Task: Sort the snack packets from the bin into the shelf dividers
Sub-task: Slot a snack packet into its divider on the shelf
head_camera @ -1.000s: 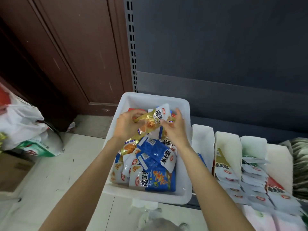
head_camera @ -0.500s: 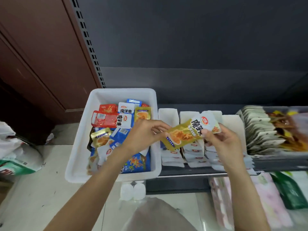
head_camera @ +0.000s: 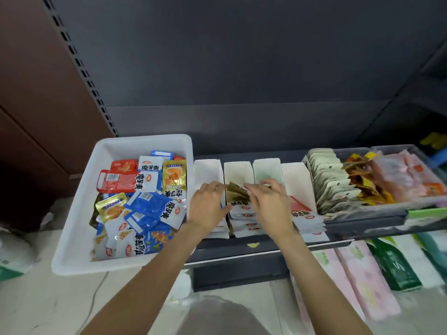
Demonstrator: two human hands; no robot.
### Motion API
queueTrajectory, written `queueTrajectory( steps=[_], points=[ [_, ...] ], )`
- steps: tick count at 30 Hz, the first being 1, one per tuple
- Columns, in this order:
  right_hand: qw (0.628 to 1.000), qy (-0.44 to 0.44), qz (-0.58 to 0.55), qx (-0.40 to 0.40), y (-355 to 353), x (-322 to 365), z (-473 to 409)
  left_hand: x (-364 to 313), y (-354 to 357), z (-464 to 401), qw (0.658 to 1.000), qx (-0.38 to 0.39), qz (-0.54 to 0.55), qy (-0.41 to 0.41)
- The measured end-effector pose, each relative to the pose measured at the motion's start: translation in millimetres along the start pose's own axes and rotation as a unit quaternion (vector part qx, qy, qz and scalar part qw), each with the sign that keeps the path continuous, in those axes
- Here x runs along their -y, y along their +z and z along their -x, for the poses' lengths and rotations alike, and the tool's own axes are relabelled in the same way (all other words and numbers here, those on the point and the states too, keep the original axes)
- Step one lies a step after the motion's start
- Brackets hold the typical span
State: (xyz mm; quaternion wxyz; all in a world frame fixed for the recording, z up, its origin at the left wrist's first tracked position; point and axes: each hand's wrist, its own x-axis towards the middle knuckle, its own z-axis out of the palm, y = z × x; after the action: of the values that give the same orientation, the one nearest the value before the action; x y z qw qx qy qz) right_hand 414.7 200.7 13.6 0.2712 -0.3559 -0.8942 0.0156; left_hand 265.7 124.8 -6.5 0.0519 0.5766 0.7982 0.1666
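Nearest, reaching over the dark shelf edge (head_camera: 242,247): left hand (head_camera: 207,209) and right hand (head_camera: 268,204) side by side, fingers curled, each pinching one end of a gold snack packet (head_camera: 238,195) just above the second white divider (head_camera: 238,170), over the white-topped packets stacked there. To the left, on the same level, white bin (head_camera: 72,238) heaped with red, blue and gold packets (head_camera: 147,206). Farther right, grey tray (head_camera: 362,209) filled with rows of pale and orange packs.

Two bare forearms, no sleeves, hands (head_camera: 239,206) bare
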Motion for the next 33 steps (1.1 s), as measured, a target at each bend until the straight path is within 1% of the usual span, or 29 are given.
queueTrajectory(
  steps=[2, 3, 5, 8, 10, 12, 14, 15, 17, 20, 23, 25, 28, 30, 33],
  points=[
    [0.995, -0.035, 0.085, 0.047, 9, -3, -1, 0, 1, 0, 1.0, 0.011, -0.002, 0.003],
    [0.992, -0.049, 0.103, 0.06, 10, -4, -1, 1, 1, 1, 1.0, 0.017, -0.001, 0.005],
    [0.991, -0.067, 0.097, 0.069, 8, -7, 0, 2, -1, 2, 0.999, 0.03, 0.012, 0.006],
    [0.994, -0.067, 0.014, 0.086, -3, 6, -4, 9, -11, 7, 0.999, 0.013, 0.052, -0.009],
    [0.986, -0.063, -0.082, 0.128, -9, 25, -9, 20, -21, 17, 0.998, -0.031, 0.057, -0.027],
    [0.972, -0.069, -0.149, 0.167, -10, 46, -15, 42, -30, 33, 0.994, -0.092, 0.047, -0.048],
    [0.96, -0.087, -0.184, 0.193, -5, 70, -21, 75, -33, 48, 0.987, -0.137, 0.041, -0.074],
    [0.954, -0.097, -0.195, 0.207, 1, 82, -26, 92, -34, 54, 0.985, -0.148, 0.035, -0.087],
    [0.942, -0.118, -0.198, 0.244, 16, 104, -38, 120, -38, 62, 0.982, -0.14, 0.026, -0.121],
    [0.937, -0.162, -0.125, 0.283, 51, 126, -68, 143, -42, 58, 0.984, -0.087, 0.0, -0.158],
    [0.936, -0.202, -0.009, 0.286, 88, 139, -104, 154, -41, 51, 0.985, 0.001, -0.054, -0.164],
    [0.929, -0.205, 0.058, 0.303, 110, 145, -125, 160, -40, 48, 0.98, 0.047, -0.084, -0.174],
    [0.902, -0.178, 0.15, 0.365, 136, 150, -146, 164, -35, 49, 0.977, 0.055, -0.098, -0.179],
    [0.885, -0.171, 0.19, 0.388, 150, 151, -151, 165, -34, 50, 0.979, 0.05, -0.093, -0.177],
    [0.885, -0.184, 0.228, 0.362, 159, 150, -153, 167, -33, 50, 0.979, 0.047, -0.088, -0.176]
  ],
)
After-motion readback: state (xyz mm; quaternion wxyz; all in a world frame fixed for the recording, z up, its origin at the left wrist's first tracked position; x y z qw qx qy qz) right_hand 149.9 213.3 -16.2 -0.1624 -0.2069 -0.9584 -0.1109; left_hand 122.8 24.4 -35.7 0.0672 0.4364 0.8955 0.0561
